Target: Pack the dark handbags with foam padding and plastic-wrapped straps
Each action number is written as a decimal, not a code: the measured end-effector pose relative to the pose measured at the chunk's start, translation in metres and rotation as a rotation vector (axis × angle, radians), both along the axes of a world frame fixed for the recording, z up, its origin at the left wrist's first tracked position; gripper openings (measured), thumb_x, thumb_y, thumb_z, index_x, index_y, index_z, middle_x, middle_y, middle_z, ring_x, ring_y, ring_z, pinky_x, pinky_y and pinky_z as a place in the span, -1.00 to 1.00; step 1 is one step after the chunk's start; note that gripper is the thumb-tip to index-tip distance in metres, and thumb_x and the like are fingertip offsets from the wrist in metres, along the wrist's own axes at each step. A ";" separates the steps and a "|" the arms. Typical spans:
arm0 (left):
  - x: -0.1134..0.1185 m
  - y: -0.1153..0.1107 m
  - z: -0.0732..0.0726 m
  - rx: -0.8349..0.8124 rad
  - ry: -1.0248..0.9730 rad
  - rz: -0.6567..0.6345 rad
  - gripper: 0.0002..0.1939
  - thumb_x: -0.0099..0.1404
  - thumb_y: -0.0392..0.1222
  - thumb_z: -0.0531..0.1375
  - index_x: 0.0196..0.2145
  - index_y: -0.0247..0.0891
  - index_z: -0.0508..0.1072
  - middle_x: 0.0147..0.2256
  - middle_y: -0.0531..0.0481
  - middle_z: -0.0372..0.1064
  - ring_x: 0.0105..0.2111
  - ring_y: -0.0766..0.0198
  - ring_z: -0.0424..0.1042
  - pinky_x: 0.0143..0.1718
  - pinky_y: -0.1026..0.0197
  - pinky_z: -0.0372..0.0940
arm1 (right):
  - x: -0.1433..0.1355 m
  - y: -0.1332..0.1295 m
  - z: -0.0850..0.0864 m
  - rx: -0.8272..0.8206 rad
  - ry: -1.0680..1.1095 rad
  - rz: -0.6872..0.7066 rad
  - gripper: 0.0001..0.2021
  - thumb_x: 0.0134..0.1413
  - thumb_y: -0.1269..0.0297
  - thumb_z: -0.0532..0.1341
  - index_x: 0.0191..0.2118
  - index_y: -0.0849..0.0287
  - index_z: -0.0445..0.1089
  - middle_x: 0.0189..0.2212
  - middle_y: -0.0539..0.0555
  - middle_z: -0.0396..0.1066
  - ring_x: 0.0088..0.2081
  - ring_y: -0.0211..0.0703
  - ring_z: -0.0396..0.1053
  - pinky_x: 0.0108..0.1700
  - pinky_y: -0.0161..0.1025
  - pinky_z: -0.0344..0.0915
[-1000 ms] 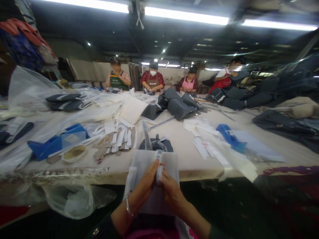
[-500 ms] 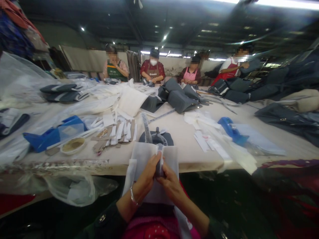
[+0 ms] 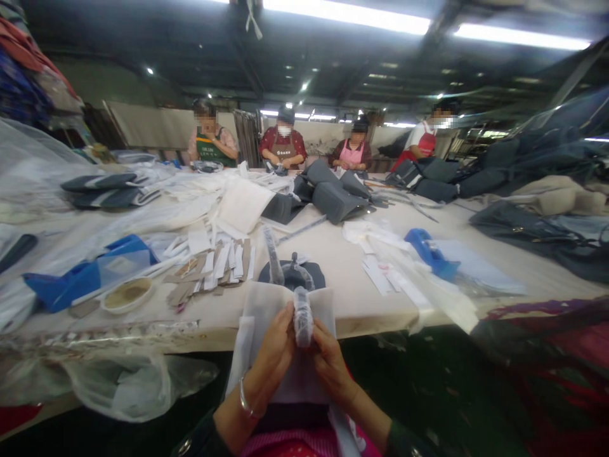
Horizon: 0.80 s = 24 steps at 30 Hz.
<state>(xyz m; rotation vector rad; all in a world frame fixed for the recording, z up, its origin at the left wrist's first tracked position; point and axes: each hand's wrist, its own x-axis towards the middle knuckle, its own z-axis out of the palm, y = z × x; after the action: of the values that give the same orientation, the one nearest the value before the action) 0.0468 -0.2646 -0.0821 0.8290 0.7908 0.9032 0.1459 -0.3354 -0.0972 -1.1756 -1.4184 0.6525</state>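
Note:
In front of me a curved bag handle [image 3: 303, 320] wrapped in clear plastic film stands up between my hands. My left hand [image 3: 278, 339] holds its left side, fingers closed and a silver bangle at the wrist. My right hand [image 3: 330, 362] grips the lower right side, with its fingertips partly hidden behind the handle. A whitish sheet [image 3: 259, 301] spreads under and behind both hands. Just beyond lies a dark bag [image 3: 316, 271] at the table edge, with another film-wrapped handle [image 3: 273, 254] rising from it.
White and brown strips [image 3: 228, 263] lie in a pile at left, near a shallow round dish [image 3: 127, 296] and a blue tape dispenser [image 3: 71, 282]. Another blue dispenser [image 3: 431, 254] is at right. Dark bags [image 3: 333, 193] are heaped farther back. Several co-workers sit or stand across the table [image 3: 371, 311].
My hands have parted slightly to either side of the handle, and more of its film-wrapped curve shows between them. The camera view has shifted a little.

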 end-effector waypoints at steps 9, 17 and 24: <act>-0.034 -0.009 0.002 0.392 0.455 0.058 -0.60 0.15 0.08 0.28 -0.20 -0.30 0.54 -0.20 -0.12 0.46 -0.19 0.07 0.39 -0.15 0.12 0.24 | 0.000 0.000 -0.011 -0.015 -0.033 -0.041 -0.73 0.25 0.35 0.03 -0.21 0.12 0.50 -0.28 0.08 0.29 -0.19 -0.12 0.31 -0.14 -0.23 0.29; -0.021 -0.012 -0.002 0.072 0.130 -0.140 -0.64 -0.01 -0.06 0.42 -0.29 -0.34 0.60 -0.42 -0.04 0.48 -0.48 0.34 0.30 -0.49 0.33 0.11 | 0.024 -0.020 -0.016 -0.011 -0.178 -0.012 -0.59 0.10 0.54 0.04 0.05 0.11 0.36 -0.06 0.13 0.32 -0.03 -0.10 0.33 0.06 -0.13 0.29; -0.018 -0.017 -0.006 0.048 0.124 -0.137 -0.62 -0.05 -0.02 0.44 -0.34 -0.36 0.60 -0.42 -0.04 0.50 -0.74 0.61 -0.06 -0.72 0.34 -0.24 | 0.053 -0.109 -0.021 -0.078 -0.608 0.105 -0.48 0.07 0.58 0.05 0.13 0.03 0.34 0.10 0.16 0.30 0.06 0.00 0.26 0.07 -0.01 0.30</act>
<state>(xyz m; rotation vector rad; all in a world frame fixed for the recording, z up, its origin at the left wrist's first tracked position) 0.0287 -0.2818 -0.0882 0.9765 0.8120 0.7575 0.1994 -0.4446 -0.1182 -1.4407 -1.9861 0.4377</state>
